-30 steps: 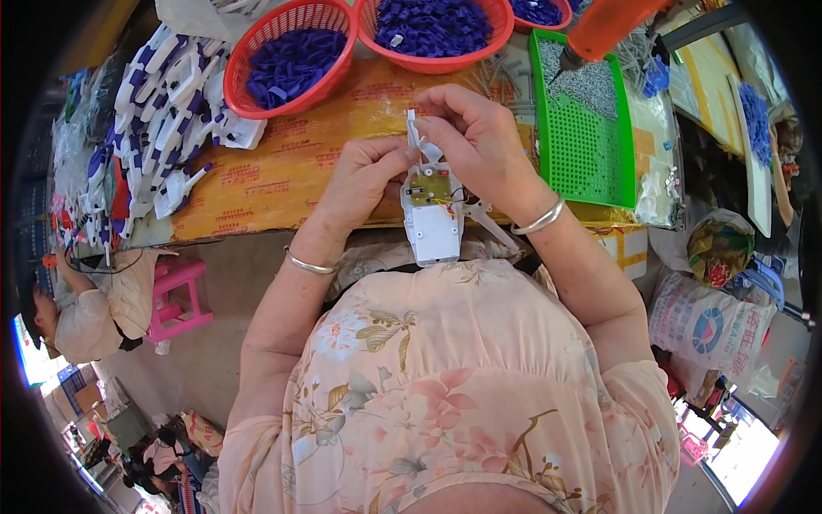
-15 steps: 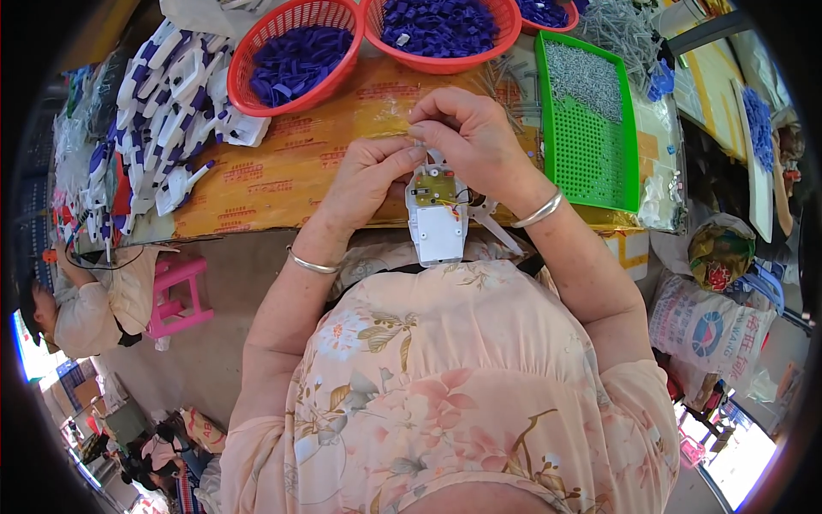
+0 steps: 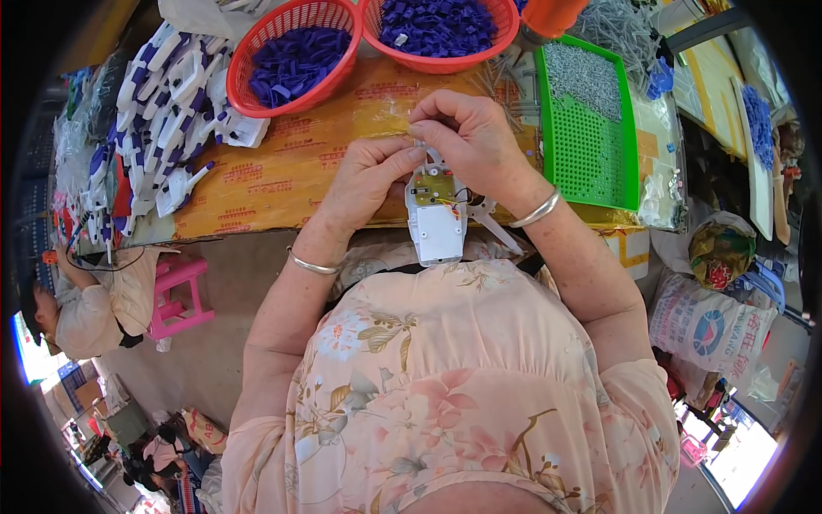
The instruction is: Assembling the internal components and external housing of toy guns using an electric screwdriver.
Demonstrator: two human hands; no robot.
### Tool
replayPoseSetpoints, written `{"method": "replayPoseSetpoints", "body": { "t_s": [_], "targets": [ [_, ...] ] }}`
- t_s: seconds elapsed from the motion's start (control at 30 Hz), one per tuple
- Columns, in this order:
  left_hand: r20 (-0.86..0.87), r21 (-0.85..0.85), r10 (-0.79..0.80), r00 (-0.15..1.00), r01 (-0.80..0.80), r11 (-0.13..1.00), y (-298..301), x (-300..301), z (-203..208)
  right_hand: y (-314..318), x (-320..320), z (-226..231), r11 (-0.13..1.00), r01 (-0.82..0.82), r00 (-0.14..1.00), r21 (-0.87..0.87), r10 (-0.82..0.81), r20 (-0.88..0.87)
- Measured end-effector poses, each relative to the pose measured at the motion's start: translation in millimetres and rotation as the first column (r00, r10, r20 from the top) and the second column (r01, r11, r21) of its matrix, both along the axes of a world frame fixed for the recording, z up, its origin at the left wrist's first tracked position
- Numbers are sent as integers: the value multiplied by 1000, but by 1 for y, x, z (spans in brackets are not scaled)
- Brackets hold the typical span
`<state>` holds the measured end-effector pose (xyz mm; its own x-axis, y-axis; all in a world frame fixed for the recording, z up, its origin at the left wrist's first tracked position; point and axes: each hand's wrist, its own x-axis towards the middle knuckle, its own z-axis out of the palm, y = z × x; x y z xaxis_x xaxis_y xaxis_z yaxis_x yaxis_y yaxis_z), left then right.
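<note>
A white plastic housing (image 3: 438, 230) is held at the table's near edge, its inside facing up. It bears a green circuit board (image 3: 435, 187) with thin wires at its right side. My left hand (image 3: 370, 178) is closed on the housing's upper left, thumb and forefinger pinched near its narrow top end. Just above that end, my right hand (image 3: 476, 141) pinches thumb and forefinger together; what is between them is too small or hidden to name. Beside the housing, under my right wrist, a white plastic part (image 3: 495, 227) sticks out.
Red baskets (image 3: 295, 101) (image 3: 441, 62) of purple plastic pieces stand at the back. Right of my hands lies a green tray (image 3: 591, 163) with small metal screws. White-and-purple housings (image 3: 175, 94) are piled left. An orange tool (image 3: 552, 17) shows at the top. A person (image 3: 86, 308) sits at far left.
An orange tool has come into view at the top edge, above the green tray. My hands and the housing have hardly moved.
</note>
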<state>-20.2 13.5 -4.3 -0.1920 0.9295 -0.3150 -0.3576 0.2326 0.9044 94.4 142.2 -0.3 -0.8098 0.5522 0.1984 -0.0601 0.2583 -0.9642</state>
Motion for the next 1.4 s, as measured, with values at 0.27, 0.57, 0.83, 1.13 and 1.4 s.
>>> {"method": "replayPoseSetpoints", "body": {
  "t_s": [0.27,0.57,0.83,1.13,1.4],
  "targets": [
    [-22,-5,25,999,-25,1000,1,3,0,-1,0,-5,1000,15,1000,9,-14,-15],
    [-83,-17,60,995,-62,998,-2,3,-1,-10,52,85,647,581,787,494,-292,-544],
    [-89,-33,79,993,-82,996,1,8,-2,118,25,102,822,-492,665,-286,143,-733],
    [-196,-129,73,978,-99,987,0,4,7,66,67,143,977,-39,958,-207,-22,-285],
    [-156,-102,126,980,-143,985,2,6,7,76,123,110,996,-58,990,-64,49,-136]
  ]
}}
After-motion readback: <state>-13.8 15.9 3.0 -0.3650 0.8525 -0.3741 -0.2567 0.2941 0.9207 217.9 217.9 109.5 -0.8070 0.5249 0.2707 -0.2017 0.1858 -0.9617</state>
